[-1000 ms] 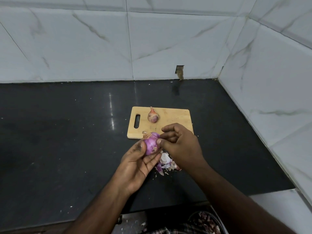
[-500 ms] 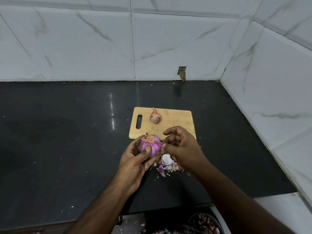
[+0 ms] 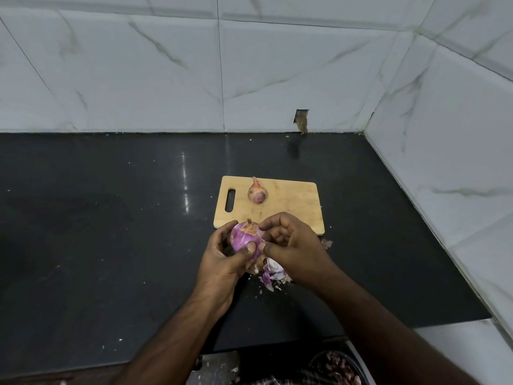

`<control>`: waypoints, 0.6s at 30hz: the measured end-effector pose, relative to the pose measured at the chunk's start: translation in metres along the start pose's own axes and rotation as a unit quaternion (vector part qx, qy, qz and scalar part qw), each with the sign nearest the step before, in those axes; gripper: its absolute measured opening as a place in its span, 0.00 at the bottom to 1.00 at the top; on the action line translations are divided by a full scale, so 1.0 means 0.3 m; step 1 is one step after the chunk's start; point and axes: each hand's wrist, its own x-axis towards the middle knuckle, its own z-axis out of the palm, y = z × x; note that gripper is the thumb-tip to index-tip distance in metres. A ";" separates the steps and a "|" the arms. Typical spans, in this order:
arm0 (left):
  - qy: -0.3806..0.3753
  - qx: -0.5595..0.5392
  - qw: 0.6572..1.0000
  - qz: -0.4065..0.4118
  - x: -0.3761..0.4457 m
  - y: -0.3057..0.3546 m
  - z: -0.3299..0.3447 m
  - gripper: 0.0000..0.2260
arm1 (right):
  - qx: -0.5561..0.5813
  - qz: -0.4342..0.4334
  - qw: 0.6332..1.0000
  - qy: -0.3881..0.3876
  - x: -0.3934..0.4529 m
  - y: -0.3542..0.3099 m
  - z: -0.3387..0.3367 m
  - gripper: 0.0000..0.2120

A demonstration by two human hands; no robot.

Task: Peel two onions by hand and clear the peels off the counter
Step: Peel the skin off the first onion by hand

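Note:
My left hand [image 3: 222, 262] grips a purple, mostly peeled onion [image 3: 244, 238] just above the black counter [image 3: 111, 232], thumb across its front. My right hand [image 3: 294, 245] is curled against the onion's right side, its fingertips pinching at the skin near the dry top. A second onion [image 3: 257, 192], still in its brownish skin, lies on the wooden cutting board [image 3: 294, 207] behind my hands. A small heap of purple and white peels [image 3: 273, 275] sits on the counter under my right hand, partly hidden by it.
White marble-tiled walls [image 3: 444, 162] close the counter at the back and right. A dark bowl holding peel scraps [image 3: 341, 366] shows below the counter's front edge. A stray peel [image 3: 327, 243] lies by the board's near right corner.
The onion has been turned in my left hand so its dry top points up. My right hand's fingers have moved up onto the onion's top right side.

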 end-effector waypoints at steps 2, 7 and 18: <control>-0.012 -0.022 0.999 -0.021 0.002 0.005 -0.008 0.32 | -0.029 -0.004 0.999 0.024 0.006 0.011 -0.011 0.14; -0.064 -0.053 0.995 -0.060 0.002 0.007 -0.025 0.30 | -0.083 -0.018 0.996 0.030 0.011 0.022 -0.017 0.15; 0.023 -0.044 0.999 -0.012 0.013 0.026 -0.038 0.27 | -0.125 -0.033 0.991 -0.044 -0.005 0.032 -0.009 0.12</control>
